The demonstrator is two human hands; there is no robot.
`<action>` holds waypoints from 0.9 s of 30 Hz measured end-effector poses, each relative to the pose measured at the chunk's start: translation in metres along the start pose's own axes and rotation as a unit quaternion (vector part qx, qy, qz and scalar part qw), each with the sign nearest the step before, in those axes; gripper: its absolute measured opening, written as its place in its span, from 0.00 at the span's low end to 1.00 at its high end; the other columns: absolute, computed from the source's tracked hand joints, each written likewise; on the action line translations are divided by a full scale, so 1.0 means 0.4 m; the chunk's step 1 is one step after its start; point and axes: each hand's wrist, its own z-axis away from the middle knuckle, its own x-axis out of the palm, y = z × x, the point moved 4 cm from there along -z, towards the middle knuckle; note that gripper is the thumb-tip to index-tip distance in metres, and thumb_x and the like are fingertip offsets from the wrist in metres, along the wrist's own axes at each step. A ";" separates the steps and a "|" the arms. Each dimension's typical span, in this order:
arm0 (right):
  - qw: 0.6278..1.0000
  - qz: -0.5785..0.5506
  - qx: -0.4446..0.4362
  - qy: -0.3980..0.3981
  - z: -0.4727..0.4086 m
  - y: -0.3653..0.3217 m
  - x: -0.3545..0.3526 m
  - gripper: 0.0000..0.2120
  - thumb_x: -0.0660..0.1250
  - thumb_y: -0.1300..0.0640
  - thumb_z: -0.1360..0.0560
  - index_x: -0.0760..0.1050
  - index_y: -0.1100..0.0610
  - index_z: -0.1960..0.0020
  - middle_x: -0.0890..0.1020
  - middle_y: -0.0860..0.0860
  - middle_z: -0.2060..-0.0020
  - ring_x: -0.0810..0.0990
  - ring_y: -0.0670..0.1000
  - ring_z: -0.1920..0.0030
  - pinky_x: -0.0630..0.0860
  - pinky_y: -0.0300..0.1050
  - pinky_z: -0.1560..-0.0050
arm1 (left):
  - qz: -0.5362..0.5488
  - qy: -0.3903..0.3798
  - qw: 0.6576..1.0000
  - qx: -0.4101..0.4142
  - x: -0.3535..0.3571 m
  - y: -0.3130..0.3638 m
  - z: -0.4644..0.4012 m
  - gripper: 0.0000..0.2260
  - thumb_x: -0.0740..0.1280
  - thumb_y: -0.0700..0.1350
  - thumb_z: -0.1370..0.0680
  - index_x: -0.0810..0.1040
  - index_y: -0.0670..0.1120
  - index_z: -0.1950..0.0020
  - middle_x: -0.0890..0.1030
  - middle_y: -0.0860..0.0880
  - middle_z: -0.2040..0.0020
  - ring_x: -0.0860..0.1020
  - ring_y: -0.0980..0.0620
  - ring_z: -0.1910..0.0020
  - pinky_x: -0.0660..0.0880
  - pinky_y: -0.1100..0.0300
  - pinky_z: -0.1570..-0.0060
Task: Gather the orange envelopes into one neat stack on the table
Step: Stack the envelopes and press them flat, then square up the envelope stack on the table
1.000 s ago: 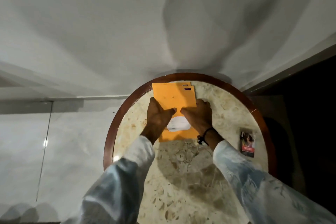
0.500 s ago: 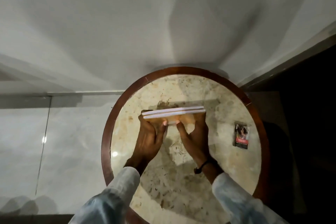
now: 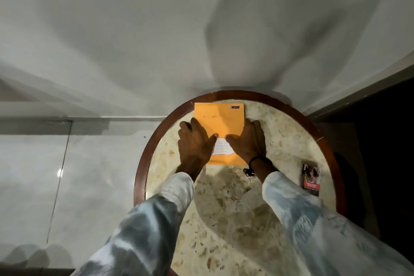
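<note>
Head view: orange envelopes [image 3: 220,119] lie flat as one stack at the far side of the round marble surface [image 3: 224,208]. Left hand [image 3: 196,141] and right hand [image 3: 248,141] press down on its side edges, fingers [image 3: 197,124] spread flat, thumbs nearly meeting above a white label [image 3: 221,149]. Well right of the right fingers lies a small packet [image 3: 311,176].

Single head-worn view, steeply downward and close over a round table [image 3: 289,132], wall beyond.
</note>
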 end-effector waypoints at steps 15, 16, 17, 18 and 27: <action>0.966 0.197 -0.143 -0.086 0.058 0.031 0.018 0.51 0.78 0.57 0.33 0.51 0.56 0.20 0.59 0.58 0.24 0.61 0.61 0.26 0.77 0.52 0.39 | -0.109 -0.081 0.982 0.130 0.029 -0.034 0.050 0.50 0.80 0.43 0.34 0.55 0.47 0.18 0.60 0.34 0.25 0.65 0.33 0.30 0.78 0.42 0.42; 0.966 0.198 -0.144 -0.084 0.051 0.028 0.018 0.51 0.78 0.57 0.33 0.51 0.56 0.20 0.59 0.58 0.25 0.62 0.61 0.27 0.77 0.52 0.40 | -0.116 -0.084 0.981 0.129 0.029 -0.032 0.041 0.52 0.81 0.44 0.34 0.54 0.47 0.18 0.60 0.35 0.25 0.65 0.33 0.30 0.78 0.42 0.42; 0.965 0.202 -0.144 -0.082 0.043 0.024 0.017 0.51 0.79 0.57 0.34 0.51 0.56 0.20 0.60 0.58 0.25 0.63 0.61 0.28 0.77 0.52 0.40 | -0.122 -0.088 0.980 0.127 0.030 -0.030 0.031 0.53 0.81 0.44 0.35 0.53 0.47 0.18 0.60 0.35 0.25 0.65 0.33 0.30 0.78 0.42 0.41; 0.965 0.206 -0.143 -0.080 0.037 0.022 0.017 0.52 0.79 0.56 0.34 0.51 0.56 0.20 0.60 0.58 0.25 0.64 0.61 0.28 0.78 0.52 0.41 | -0.127 -0.093 0.980 0.123 0.031 -0.028 0.023 0.54 0.81 0.44 0.36 0.52 0.48 0.18 0.59 0.35 0.24 0.64 0.32 0.29 0.78 0.42 0.41; 0.966 0.198 -0.155 -0.069 0.024 0.027 0.020 0.52 0.79 0.56 0.35 0.51 0.55 0.20 0.61 0.57 0.25 0.66 0.60 0.31 0.79 0.53 0.44 | -0.135 -0.117 0.978 0.105 0.020 -0.013 0.017 0.54 0.81 0.43 0.35 0.49 0.49 0.18 0.56 0.35 0.22 0.62 0.33 0.26 0.76 0.43 0.37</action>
